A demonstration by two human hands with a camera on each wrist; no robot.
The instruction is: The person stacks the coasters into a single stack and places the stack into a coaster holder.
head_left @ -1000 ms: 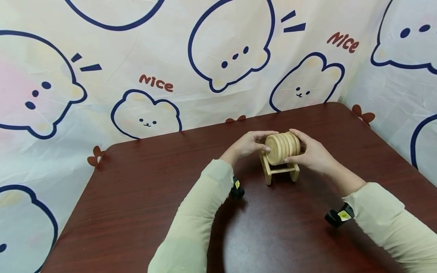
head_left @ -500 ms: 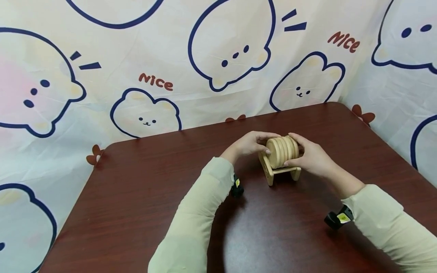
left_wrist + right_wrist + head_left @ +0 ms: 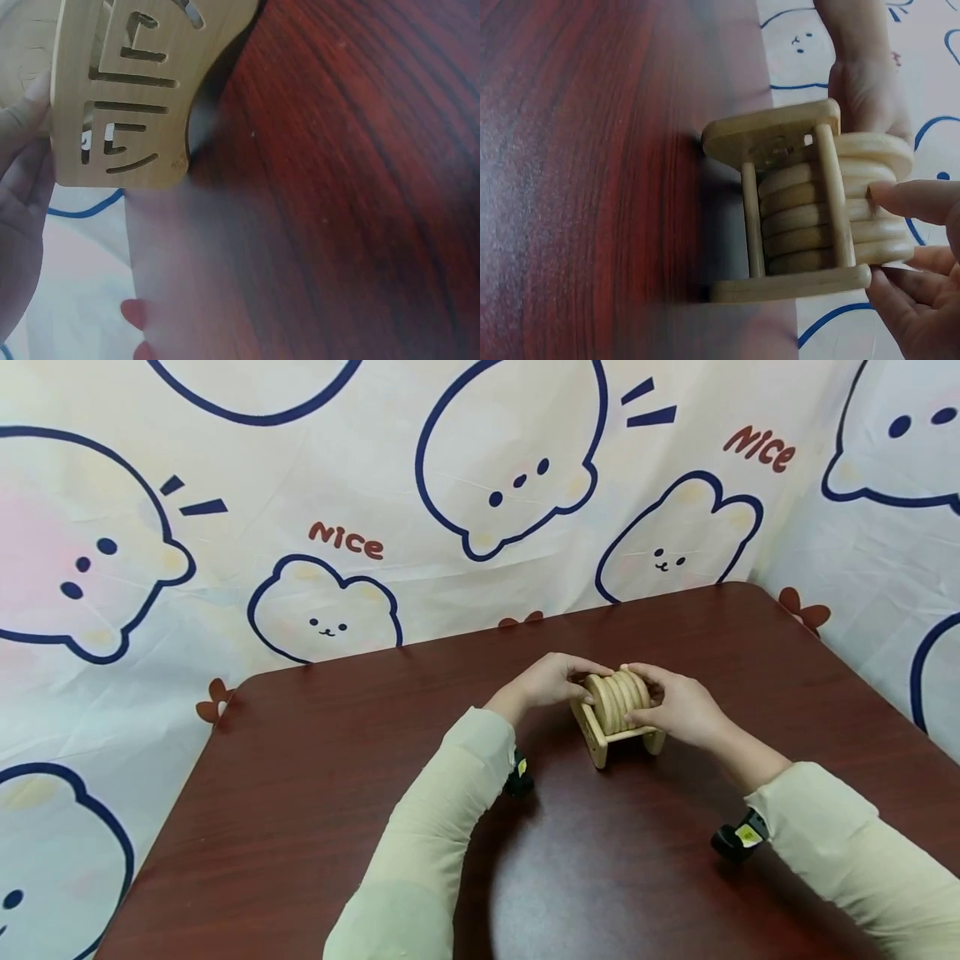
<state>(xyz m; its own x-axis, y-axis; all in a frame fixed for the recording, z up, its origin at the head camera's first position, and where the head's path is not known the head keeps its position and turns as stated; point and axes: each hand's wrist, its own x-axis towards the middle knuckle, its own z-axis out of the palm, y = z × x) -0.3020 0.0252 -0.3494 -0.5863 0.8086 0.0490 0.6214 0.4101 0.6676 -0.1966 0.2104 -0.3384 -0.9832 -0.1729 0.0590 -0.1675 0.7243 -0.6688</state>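
Several round wooden coasters [image 3: 618,700] stand on edge in a row inside a small wooden coaster holder [image 3: 597,747]. In the right wrist view the coasters [image 3: 799,221] sit between two side panels joined by rods [image 3: 832,195]. My left hand [image 3: 551,680] grips the row's left end, thumb near the end coaster's face and fingers over the top. My right hand [image 3: 681,706] holds the right part, its thumb on the rims and fingers behind. The left wrist view shows the holder's slotted side panel [image 3: 71,127] close up, hiding much of the row.
The holder stands on a dark red-brown table [image 3: 337,777], towards its far right part. Behind the table hangs a pale cloth [image 3: 450,585] with cartoon drawings. A black wrist device [image 3: 738,837] shows at my right cuff, another [image 3: 519,775] at my left.
Both hands have lowered the coasters, which now sit deeper between the holder's side panels. The holder has shifted slightly to the right. My hands still grip the row.
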